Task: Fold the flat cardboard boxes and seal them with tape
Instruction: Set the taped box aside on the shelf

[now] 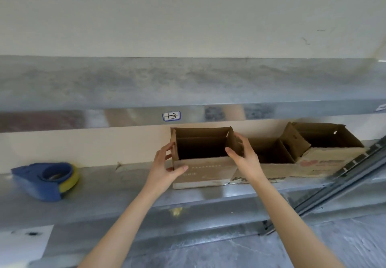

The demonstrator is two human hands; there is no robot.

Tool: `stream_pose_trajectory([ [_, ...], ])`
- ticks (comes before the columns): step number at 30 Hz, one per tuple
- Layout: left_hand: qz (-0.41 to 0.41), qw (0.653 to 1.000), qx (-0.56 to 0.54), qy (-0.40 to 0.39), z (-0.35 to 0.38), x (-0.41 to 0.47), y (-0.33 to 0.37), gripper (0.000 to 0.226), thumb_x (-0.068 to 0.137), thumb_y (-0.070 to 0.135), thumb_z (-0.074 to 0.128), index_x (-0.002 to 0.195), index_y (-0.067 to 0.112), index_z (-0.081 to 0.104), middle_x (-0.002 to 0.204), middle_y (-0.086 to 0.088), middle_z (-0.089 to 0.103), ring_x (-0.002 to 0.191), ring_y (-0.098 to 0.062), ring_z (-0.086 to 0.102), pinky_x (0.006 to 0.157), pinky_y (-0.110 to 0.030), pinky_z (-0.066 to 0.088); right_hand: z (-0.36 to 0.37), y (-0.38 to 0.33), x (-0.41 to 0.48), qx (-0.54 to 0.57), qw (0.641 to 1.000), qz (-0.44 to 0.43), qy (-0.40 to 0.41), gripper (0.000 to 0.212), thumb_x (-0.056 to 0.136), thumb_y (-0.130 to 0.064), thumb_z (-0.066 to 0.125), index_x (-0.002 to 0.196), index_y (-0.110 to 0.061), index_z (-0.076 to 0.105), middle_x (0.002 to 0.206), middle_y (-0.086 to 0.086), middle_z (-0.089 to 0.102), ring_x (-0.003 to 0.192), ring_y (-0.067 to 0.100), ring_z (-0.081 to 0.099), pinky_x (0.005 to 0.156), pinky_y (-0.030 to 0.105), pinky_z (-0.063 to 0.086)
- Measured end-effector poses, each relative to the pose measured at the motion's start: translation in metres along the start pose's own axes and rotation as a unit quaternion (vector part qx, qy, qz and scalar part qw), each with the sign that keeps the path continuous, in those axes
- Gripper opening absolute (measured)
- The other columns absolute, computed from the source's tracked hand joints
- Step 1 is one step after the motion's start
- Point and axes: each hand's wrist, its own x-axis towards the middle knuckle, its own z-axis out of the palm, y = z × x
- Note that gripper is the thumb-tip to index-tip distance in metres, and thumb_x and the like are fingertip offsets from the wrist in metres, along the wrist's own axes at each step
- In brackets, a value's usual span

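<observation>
Scene: A person stands an open box (200, 169) on a metal shelf (117, 188), centre frame, beneath a handwritten label (171, 115) on the shelf edge above.
Left hand: The left hand (167, 163) grips the box's left corner, thumb across the front face and fingers round the side wall.
Right hand: The right hand (244, 155) pinches the upright right flap (232, 142) between thumb and fingers, just right of centre.
Box: Erected, top open, all flaps up; its base rests on the shelf and it touches a second box (269, 150) on its right.
Neighbours: A third box (325, 142), also open-topped, sits further right, tilted against the second.
Tape: A blue tape dispenser (48, 179) with a yellow roll lies on the shelf at left of frame, well apart from both hands.
Step in hand: By appearances, squaring the box and setting it in line, or beginning to close its top.
Doing it well: Hold the left corner firm so the walls stay square. If closing, fold the short flaps inward first, then the long ones, so the seam meets along the middle. Press the seam flat before reaching left for the dispenser.
Risk: The flap may crease off its score line if pushed from one corner only.
</observation>
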Motion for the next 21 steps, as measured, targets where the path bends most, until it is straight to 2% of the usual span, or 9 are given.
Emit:
stream_pose_trajectory([
  [1, -0.003, 1.0, 0.0, 0.005, 0.005, -0.002, 0.001, 0.076, 0.076, 0.023, 0.084, 0.139, 0.03, 0.042, 0.143, 0.006, 0.045, 0.13, -0.013, 0.048, 0.082, -0.006, 0.046, -0.004, 0.001, 0.002, 0.001, 1.0, -0.002, -0.006, 0.059, 0.093, -0.03, 0.067, 0.146, -0.029, 0.04, 0.14, -0.002, 0.053, 0.127, 0.017, 0.05, 0.103, 0.03, 0.041],
  [3, -0.01, 1.0, 0.005, 0.016, 0.011, -0.005, 0.005, 0.078, 0.076, 0.027, 0.084, 0.141, 0.031, 0.04, 0.145, 0.006, 0.043, 0.131, -0.012, 0.046, 0.096, -0.022, 0.049, -0.01, 0.002, 0.004, -0.003, 1.0, -0.012, -0.021, 0.06, 0.093, -0.031, 0.067, 0.147, -0.027, 0.039, 0.143, 0.0, 0.052, 0.13, 0.018, 0.048, 0.106, 0.031, 0.04],
  [5, -0.018, 0.999, 0.022, 0.027, 0.012, -0.008, 0.01, 0.078, 0.077, 0.029, 0.083, 0.142, 0.031, 0.04, 0.146, 0.006, 0.043, 0.132, -0.012, 0.044, 0.102, -0.034, 0.048, -0.014, 0.001, 0.007, -0.018, 0.999, -0.027, -0.028, 0.058, 0.094, -0.032, 0.066, 0.146, -0.025, 0.041, 0.143, 0.0, 0.051, 0.132, 0.019, 0.047, 0.11, 0.035, 0.04],
  [8, -0.013, 0.996, 0.083, 0.038, 0.006, -0.016, 0.017, 0.074, 0.081, 0.034, 0.08, 0.142, 0.035, 0.039, 0.146, 0.01, 0.041, 0.131, -0.008, 0.041, 0.107, -0.032, 0.04, -0.017, -0.003, 0.011, -0.091, 0.993, -0.074, -0.017, 0.05, 0.095, -0.034, 0.063, 0.141, -0.022, 0.047, 0.142, 0.001, 0.049, 0.129, 0.02, 0.048, 0.104, 0.031, 0.042],
  [11, 0.021, 0.984, 0.166, 0.059, -0.008, -0.029, 0.025, 0.07, 0.084, 0.039, 0.075, 0.144, 0.037, 0.038, 0.15, 0.014, 0.037, 0.133, -0.001, 0.033, 0.112, -0.029, 0.03, -0.012, -0.017, 0.013, -0.2, 0.966, -0.165, 0.002, 0.043, 0.095, -0.037, 0.06, 0.135, -0.024, 0.051, 0.142, 0.0, 0.045, 0.126, 0.021, 0.047, 0.093, 0.033, 0.05],
  [14, 0.04, 0.952, 0.288, 0.095, -0.031, -0.043, 0.031, 0.068, 0.088, 0.045, 0.068, 0.147, 0.032, 0.038, 0.158, 0.01, 0.031, 0.141, -0.011, 0.031, 0.114, -0.036, 0.03, 0.011, -0.039, 0.012, -0.26, 0.934, -0.244, -0.035, 0.043, 0.097, -0.04, 0.055, 0.138, -0.024, 0.051, 0.147, -0.001, 0.041, 0.132, 0.021, 0.041, 0.097, 0.038, 0.049],
  [17, 0.042, 0.9, 0.414, 0.127, -0.06, -0.06, 0.036, 0.065, 0.09, 0.048, 0.061, 0.148, 0.028, 0.041, 0.157, 0.006, 0.034, 0.136, -0.021, 0.039, 0.108, -0.04, 0.036, 0.05, -0.064, 0.007, -0.284, 0.907, -0.298, -0.093, 0.046, 0.099, -0.041, 0.052, 0.142, -0.026, 0.048, 0.153, -0.002, 0.037, 0.14, 0.021, 0.034, 0.109, 0.042, 0.041],
  [21, 0.001, 0.844, 0.508, 0.169, -0.105, -0.089, 0.036, 0.061, 0.095, 0.054, 0.051, 0.149, 0.027, 0.04, 0.157, 0.005, 0.035, 0.136, -0.022, 0.04, 0.105, -0.04, 0.036, 0.115, -0.097, -0.007, -0.295, 0.874, -0.349, -0.166, 0.05, 0.101, -0.043, 0.047, 0.147, -0.027, 0.042, 0.158, -0.003, 0.03, 0.144, 0.02, 0.026, 0.115, 0.039, 0.029],
])
